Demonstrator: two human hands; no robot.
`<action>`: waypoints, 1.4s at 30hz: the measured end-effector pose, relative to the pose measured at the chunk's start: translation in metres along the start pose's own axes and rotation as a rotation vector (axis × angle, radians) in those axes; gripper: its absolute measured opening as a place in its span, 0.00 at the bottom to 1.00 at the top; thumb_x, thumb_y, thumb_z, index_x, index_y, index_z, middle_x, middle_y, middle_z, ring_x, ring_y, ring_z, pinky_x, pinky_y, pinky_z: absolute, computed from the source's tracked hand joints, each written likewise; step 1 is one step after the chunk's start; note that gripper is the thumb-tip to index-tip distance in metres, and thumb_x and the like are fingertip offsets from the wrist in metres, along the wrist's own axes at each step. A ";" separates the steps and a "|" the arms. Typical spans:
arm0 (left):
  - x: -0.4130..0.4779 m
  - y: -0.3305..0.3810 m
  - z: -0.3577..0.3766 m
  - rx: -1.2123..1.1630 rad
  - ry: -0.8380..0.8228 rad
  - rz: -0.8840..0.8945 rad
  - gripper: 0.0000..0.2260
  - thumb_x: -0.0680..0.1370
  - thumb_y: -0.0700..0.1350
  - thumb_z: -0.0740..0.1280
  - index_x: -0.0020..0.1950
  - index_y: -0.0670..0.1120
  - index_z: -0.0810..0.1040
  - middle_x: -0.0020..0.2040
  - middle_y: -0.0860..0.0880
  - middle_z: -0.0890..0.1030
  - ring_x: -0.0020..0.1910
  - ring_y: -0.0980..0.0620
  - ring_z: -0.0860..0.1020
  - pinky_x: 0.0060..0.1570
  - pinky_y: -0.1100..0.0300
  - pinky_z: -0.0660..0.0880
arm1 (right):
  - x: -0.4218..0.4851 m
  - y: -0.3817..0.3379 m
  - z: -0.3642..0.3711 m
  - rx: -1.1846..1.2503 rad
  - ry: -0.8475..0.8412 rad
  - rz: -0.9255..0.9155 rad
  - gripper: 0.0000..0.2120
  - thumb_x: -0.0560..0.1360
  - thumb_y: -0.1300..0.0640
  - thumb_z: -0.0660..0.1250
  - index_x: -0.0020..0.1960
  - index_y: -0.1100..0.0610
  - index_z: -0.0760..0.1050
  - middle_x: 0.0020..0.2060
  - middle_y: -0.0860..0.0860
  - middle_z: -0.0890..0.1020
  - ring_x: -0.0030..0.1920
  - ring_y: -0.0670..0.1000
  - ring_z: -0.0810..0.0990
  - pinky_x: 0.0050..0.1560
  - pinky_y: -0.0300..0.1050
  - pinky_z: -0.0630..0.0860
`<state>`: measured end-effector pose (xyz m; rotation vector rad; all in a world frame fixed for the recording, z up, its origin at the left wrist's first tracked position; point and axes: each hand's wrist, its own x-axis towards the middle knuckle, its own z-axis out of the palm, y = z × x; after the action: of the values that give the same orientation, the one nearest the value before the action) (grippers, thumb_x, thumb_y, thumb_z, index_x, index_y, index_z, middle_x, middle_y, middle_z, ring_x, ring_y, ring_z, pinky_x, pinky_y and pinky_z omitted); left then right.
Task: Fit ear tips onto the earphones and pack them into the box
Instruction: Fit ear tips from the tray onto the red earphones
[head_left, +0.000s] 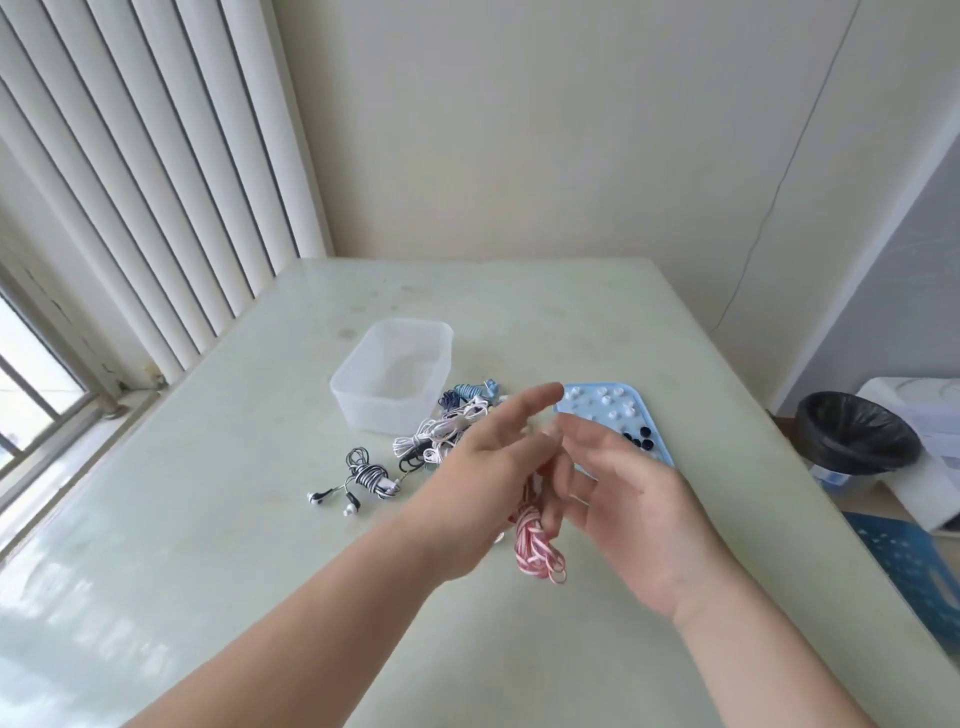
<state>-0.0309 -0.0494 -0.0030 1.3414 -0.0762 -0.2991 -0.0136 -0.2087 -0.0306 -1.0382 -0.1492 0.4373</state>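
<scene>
Both bare hands meet over the middle of the pale green table (218, 519). The left hand (483, 467) reaches forward with its fingers spread and loosely extended, index finger pointing toward the far right; it grips nothing that can be seen. The right hand (623, 499) is turned palm-left, fingers open and slightly curled. A bundle of red-and-white earphones (535, 545) hangs between the 2 hands, its coiled loops dangling just above the table; its upper part is hidden behind the fingers, so which hand has hold of it cannot be told.

To the far left of the hands stands a translucent plastic box (389, 379), open at the top. Just right of the box lies a heap of wound earphones (441, 431) in white, dark blue and light blue. Nearer and to the left, a black-and-white earphone set (363, 475) lies apart, its 2 buds splayed on the table. Right of the hands sits a light blue tray (660, 431) holding small white ear tips (605, 400) at its far end and black ear tips (641, 439) nearer.
</scene>
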 end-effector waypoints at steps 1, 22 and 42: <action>0.001 -0.004 0.003 -0.010 -0.034 -0.017 0.17 0.86 0.39 0.58 0.73 0.51 0.72 0.36 0.42 0.77 0.26 0.46 0.73 0.32 0.57 0.71 | -0.003 0.003 -0.003 0.002 0.028 -0.002 0.17 0.81 0.61 0.60 0.68 0.64 0.75 0.38 0.55 0.78 0.38 0.58 0.81 0.49 0.53 0.77; 0.007 -0.018 -0.005 -0.231 0.063 -0.110 0.18 0.81 0.29 0.60 0.70 0.40 0.73 0.62 0.34 0.82 0.56 0.42 0.82 0.59 0.49 0.81 | -0.006 0.016 -0.021 -0.065 0.348 -0.066 0.09 0.81 0.66 0.66 0.60 0.61 0.79 0.48 0.58 0.88 0.47 0.57 0.86 0.44 0.51 0.83; 0.009 -0.028 -0.018 0.598 0.133 0.005 0.04 0.81 0.46 0.72 0.52 0.53 0.87 0.40 0.49 0.87 0.38 0.49 0.86 0.36 0.64 0.73 | -0.010 -0.004 -0.034 0.012 0.385 -0.240 0.06 0.81 0.62 0.65 0.55 0.61 0.80 0.37 0.55 0.80 0.36 0.53 0.79 0.40 0.46 0.81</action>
<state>-0.0228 -0.0401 -0.0349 1.9510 -0.0595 -0.1859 -0.0108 -0.2420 -0.0436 -1.0595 0.0727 0.0172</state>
